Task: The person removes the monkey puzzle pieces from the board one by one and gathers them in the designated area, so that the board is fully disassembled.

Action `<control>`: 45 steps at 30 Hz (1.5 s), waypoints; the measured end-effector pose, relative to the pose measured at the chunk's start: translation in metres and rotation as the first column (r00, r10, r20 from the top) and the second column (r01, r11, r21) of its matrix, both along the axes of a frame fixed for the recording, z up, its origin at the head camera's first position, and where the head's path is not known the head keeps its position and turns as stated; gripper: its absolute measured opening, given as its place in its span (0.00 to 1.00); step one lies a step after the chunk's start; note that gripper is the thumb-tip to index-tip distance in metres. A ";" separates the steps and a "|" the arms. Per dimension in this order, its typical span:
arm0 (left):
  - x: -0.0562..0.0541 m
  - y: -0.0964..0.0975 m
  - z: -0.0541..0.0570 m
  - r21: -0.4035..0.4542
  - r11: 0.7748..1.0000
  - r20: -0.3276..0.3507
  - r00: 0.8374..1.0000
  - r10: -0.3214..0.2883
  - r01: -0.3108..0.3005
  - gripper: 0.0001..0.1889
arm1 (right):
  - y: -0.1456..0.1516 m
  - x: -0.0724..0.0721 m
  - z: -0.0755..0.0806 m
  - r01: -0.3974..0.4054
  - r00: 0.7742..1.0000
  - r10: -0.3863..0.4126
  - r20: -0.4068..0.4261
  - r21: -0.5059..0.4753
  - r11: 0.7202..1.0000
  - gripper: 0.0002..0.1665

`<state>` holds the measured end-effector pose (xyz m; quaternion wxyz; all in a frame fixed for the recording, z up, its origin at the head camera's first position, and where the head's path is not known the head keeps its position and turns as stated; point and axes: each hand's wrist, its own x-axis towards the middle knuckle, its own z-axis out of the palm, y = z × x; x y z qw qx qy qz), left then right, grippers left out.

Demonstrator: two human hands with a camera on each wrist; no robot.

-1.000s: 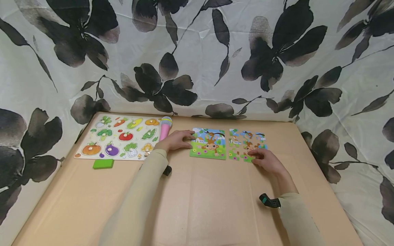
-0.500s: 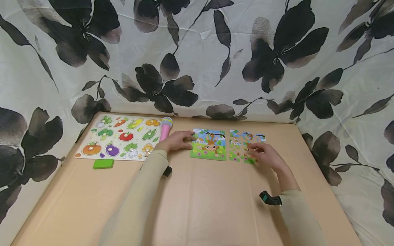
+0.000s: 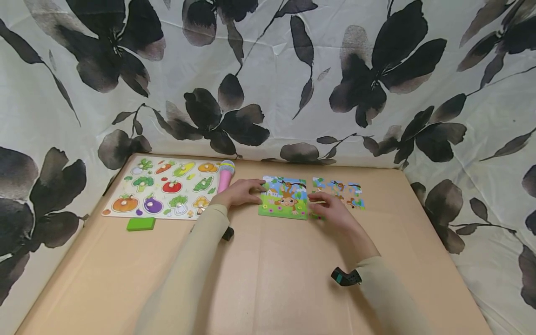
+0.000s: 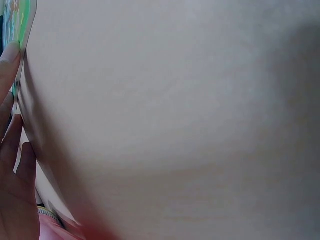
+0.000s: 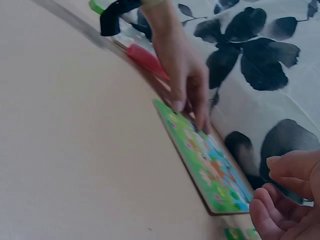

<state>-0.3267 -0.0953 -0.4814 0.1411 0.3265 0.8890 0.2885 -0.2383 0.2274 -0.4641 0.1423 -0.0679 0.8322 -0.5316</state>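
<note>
My left hand [image 3: 240, 191] rests at the left edge of a square monkey picture puzzle [image 3: 284, 197], its fingers fairly straight. In the left wrist view a fingertip [image 4: 10, 52] touches the puzzle's rim. Just right of that puzzle lie loose jigsaw pieces [image 3: 356, 204] with similar monkey artwork, spread in a rough square. Over the left part of these pieces hovers my right hand [image 3: 332, 211], fingertips close to the puzzle's right edge. In the right wrist view this hand's fingers [image 5: 292, 172] are loosely bent and apart, with nothing visible between them. The hand and forearm cover some lower pieces.
A white vegetable sticker-like board [image 3: 161, 186] lies at the back left of the brown tabletop [image 3: 284, 279]. A pink toy microphone [image 3: 225, 176] rests on its right side, partly behind my left hand. A green block [image 3: 140, 224] sits before the board. Floral fabric [image 3: 276, 79] hangs behind.
My right hand has moved left from the right side of the loose pieces to beside the puzzle's right edge. The left hand keeps its place.
</note>
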 end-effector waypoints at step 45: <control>-0.002 -0.001 0.000 -0.010 1.000 -0.012 1.000 -0.016 0.016 0.24 | -0.041 -0.024 -0.015 -0.191 0.930 0.295 -0.221 0.397 0.898 0.22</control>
